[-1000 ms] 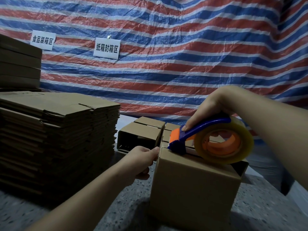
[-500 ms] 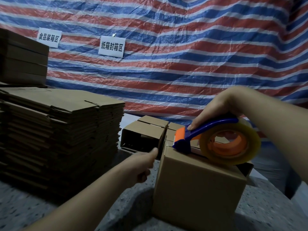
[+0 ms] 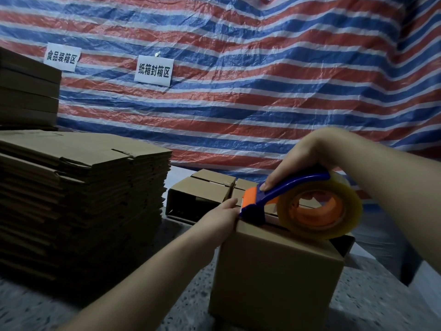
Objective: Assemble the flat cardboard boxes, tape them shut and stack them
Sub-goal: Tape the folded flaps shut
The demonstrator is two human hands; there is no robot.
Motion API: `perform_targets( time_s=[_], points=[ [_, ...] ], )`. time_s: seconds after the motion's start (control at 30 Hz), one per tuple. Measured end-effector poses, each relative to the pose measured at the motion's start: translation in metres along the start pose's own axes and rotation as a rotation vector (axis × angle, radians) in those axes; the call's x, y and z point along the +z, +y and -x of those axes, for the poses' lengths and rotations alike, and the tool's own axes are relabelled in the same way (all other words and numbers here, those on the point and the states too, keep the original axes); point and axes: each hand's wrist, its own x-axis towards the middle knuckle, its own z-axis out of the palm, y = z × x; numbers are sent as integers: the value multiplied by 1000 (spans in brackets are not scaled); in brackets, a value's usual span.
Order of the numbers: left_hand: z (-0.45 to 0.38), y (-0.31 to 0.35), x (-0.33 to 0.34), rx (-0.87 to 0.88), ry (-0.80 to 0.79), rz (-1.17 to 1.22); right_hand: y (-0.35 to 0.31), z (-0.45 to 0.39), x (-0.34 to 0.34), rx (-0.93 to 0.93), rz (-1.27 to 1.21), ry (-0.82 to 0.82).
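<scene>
An assembled brown cardboard box point(image 3: 274, 278) stands on the speckled table in front of me. On its top rests a blue and orange tape dispenser point(image 3: 269, 199) with a roll of clear tape point(image 3: 319, 209). My right hand point(image 3: 303, 163) grips the dispenser's handle from above, index finger along the blue arm. My left hand point(image 3: 222, 217) touches the box's far left top edge, right beside the dispenser's cutting end; its fingertips are hidden behind the box.
A tall stack of flat cardboard boxes point(image 3: 78, 194) fills the left side. Behind the box lie other assembled boxes, one an open box point(image 3: 198, 199) on its side. A striped tarp point(image 3: 238, 91) with two paper signs hangs behind. Speckled table point(image 3: 167, 314) surface shows in front.
My left hand has risen from the side of the box to its top far edge by the dispenser's head. The dispenser has stayed on the box top.
</scene>
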Motion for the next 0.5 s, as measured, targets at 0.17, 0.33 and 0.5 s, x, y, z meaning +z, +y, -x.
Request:
perform_targets(
  time_s=[0.17, 0.33, 0.5],
  points=[
    [5, 3, 3, 46, 68, -54, 16, -2, -8, 12, -33, -31],
    [9, 2, 4, 75, 103, -84, 57, -1, -15, 62, -52, -90],
    [10, 1, 5, 83, 115, -75, 70, -5, -5, 94, -3, -132]
  ],
)
